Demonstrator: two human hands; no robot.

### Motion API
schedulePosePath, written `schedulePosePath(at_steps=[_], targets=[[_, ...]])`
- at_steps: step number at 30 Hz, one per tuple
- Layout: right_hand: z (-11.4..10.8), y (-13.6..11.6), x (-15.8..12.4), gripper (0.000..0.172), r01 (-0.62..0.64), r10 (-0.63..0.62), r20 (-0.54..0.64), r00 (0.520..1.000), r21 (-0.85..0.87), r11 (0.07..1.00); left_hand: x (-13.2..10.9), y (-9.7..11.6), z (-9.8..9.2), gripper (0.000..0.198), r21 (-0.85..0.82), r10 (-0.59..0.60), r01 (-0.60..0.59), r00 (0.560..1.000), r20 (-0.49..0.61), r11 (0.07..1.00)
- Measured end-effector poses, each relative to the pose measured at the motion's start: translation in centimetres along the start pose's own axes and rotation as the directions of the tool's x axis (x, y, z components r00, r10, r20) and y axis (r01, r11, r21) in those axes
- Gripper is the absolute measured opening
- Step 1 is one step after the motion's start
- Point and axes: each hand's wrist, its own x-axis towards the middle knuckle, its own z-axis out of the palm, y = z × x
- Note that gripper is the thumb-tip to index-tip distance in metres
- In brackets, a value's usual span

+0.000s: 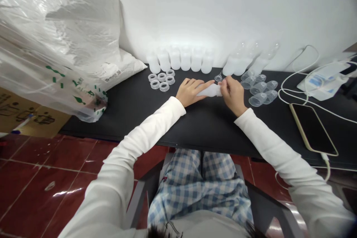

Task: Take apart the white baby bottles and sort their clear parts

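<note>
A big clear plastic bag (55,41) slumps on the left end of the black worktop (206,126). A phone (312,128) lies flat on the right, with a white cable (301,100) curling near it.

At the back, by the wall, a row of white bottles (181,59) stands upright, and they have no tops on. More bottles with tops on (245,61) lean at the back right, so some look finished. A little pile of clear caps (260,91) lies just right of the hands. A few clear rings (161,81) sit in a bunch left of the hands, waiting to be used.

In the middle, the left hand (189,91) wraps its fingers around one white bottle (209,90), which lies on its side just over the worktop. The right hand (234,95) has its fingers pinched on the end of that bottle. This one looks half done, and many open bottles are left.
</note>
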Motion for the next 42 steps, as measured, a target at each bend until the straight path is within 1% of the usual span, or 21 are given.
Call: schedulePosePath(at_steps=[2,4,6,7,9,10,12,13,14,16,19,21,24,26,28,29,32,34,37,39,42], targets=[[-0.1,-0.5,0.1,0.046,-0.101,0.097,0.056,0.994,0.069,0.992,0.0,0.1,-0.1,0.053,0.019,0.013,-0.013,1.0,0.015,1.0],[-0.2,-0.6,0.1,0.049,-0.175,0.163,0.12,0.979,0.103,0.979,0.2,0.1,-0.1,0.054,0.008,0.02,-0.02,0.999,0.034,1.0],[-0.5,-0.3,0.2,0.052,-0.175,0.158,0.154,0.975,0.101,0.979,0.3,0.2,-0.1,0.058,-0.026,0.001,0.0,0.999,0.053,1.0],[-0.7,-0.1,0.2,0.054,-0.132,0.117,0.154,0.981,0.088,0.987,0.3,0.2,-0.1,0.06,-0.051,-0.022,0.025,0.998,0.063,0.998],[-1.0,0.4,0.3,0.055,0.033,-0.039,0.142,0.989,0.042,0.999,0.4,0.2,-0.1,0.064,-0.146,-0.073,0.087,0.992,0.099,0.985],[-1.1,0.7,0.3,0.054,0.135,-0.135,0.145,0.98,0.014,0.991,0.3,0.1,-0.1,0.065,-0.222,-0.088,0.116,0.988,0.129,0.968],[-1.2,1.2,0.4,0.051,0.303,-0.294,0.173,0.94,-0.025,0.953,0.3,-0.2,-0.1,0.064,-0.396,-0.085,0.159,0.977,0.198,0.904],[-1.2,1.4,0.4,0.049,0.348,-0.336,0.185,0.923,-0.037,0.937,0.2,-0.3,-0.1,0.063,-0.469,-0.078,0.175,0.972,0.22,0.866],[-1.1,1.6,0.5,0.047,0.368,-0.354,0.184,0.917,-0.048,0.928,0.2,-0.3,-0.1,0.062,-0.521,-0.073,0.187,0.97,0.231,0.833],[-0.6,1.7,0.4,0.048,0.348,-0.336,0.145,0.931,-0.068,0.935,0.2,-0.4,0.0,0.062,-0.557,-0.08,0.199,0.97,0.231,0.806],[0.0,1.4,0.3,0.048,0.221,-0.218,0.083,0.973,-0.03,0.975,0.1,-0.1,0.2,0.065,-0.509,-0.104,0.207,0.969,0.224,0.835],[0.1,1.0,0.3,0.045,0.11,-0.114,0.09,0.989,0.049,0.993,0.0,0.2,0.4,0.066,-0.433,-0.129,0.205,0.972,0.199,0.878],[-0.2,0.4,0.6,0.043,-0.034,0.014,0.139,0.99,0.147,0.989,-0.1,0.8,0.6,0.064,-0.294,-0.145,0.171,0.984,0.107,0.94],[-0.4,0.3,0.8,0.044,-0.077,0.052,0.17,0.984,0.145,0.986,0.0,1.0,0.8,0.062,-0.221,-0.118,0.129,0.991,0.06,0.967],[-0.5,0.5,0.9,0.044,-0.065,0.044,0.194,0.98,0.103,0.993,0.0,1.0,0.9,0.062,-0.18,-0.098,0.106,0.994,0.052,0.978],[-0.5,0.6,1.0,0.043,-0.037,0.021,0.202,0.979,0.076,0.996,0.0,1.0,0.9,0.062,-0.174,-0.106,0.115,0.993,0.058,0.978],[-0.6,1.0,0.9,0.038,0.096,-0.093,0.208,0.974,-0.007,0.995,0.0,0.8,0.8,0.063,-0.188,-0.166,0.18,0.982,0.087,0.966],[-0.6,1.1,0.7,0.034,0.158,-0.144,0.211,0.967,-0.048,0.986,-0.1,0.6,0.7,0.064,-0.191,-0.152,0.168,0.984,0.096,0.967],[-0.5,1.1,0.6,0.03,0.15,-0.135,0.199,0.971,-0.063,0.987,-0.1,0.3,0.5,0.063,-0.154,-0.057,0.067,0.996,0.07,0.986],[-0.6,1.2,0.8,0.031,0.134,-0.12,0.188,0.975,-0.062,0.989,0.0,0.2,0.5,0.061,-0.113,-0.015,0.02,0.999,0.051,0.993],[-1.3,1.8,1.4,0.038,0.121,-0.103,0.176,0.979,-0.1,0.988,0.1,0.2,0.3,0.058,-0.072,-0.017,0.022,0.998,0.059,0.997]])
